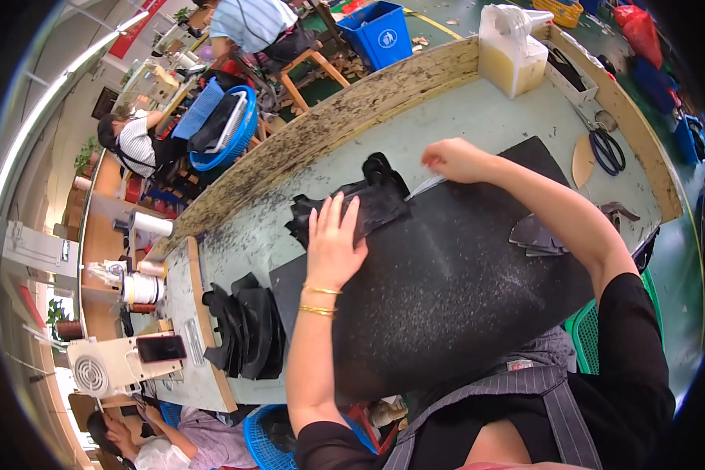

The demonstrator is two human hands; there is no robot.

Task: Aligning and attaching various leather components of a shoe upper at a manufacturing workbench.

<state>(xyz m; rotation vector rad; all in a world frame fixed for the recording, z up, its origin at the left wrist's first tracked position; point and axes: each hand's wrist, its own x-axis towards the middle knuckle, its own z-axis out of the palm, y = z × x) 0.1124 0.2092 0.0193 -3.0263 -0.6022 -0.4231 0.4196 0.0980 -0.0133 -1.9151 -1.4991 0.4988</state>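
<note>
My left hand (337, 239) lies with its fingers stretched out on a bundle of black leather-like pieces (380, 205) at the far left edge of a dark work board (446, 290). Just above the board's far edge, my right hand (460, 160) is closed, its fingertips bent and slightly blurred. Whatever it may hold cannot be made out. A pale thin strip (427, 186) shows below it, beside the bundle. Another stack of black pieces (247, 329) stands left of the board. Small dark grey cut pieces (536, 235) rest on the board under my right forearm.
A wooden rim (384, 98) borders the table. At its far corner stands a translucent jug of yellowish liquid (513, 59). Black-handled scissors (605, 149) lie at the right. A phone (161, 348) rests on a machine at left. Other people work beyond the table.
</note>
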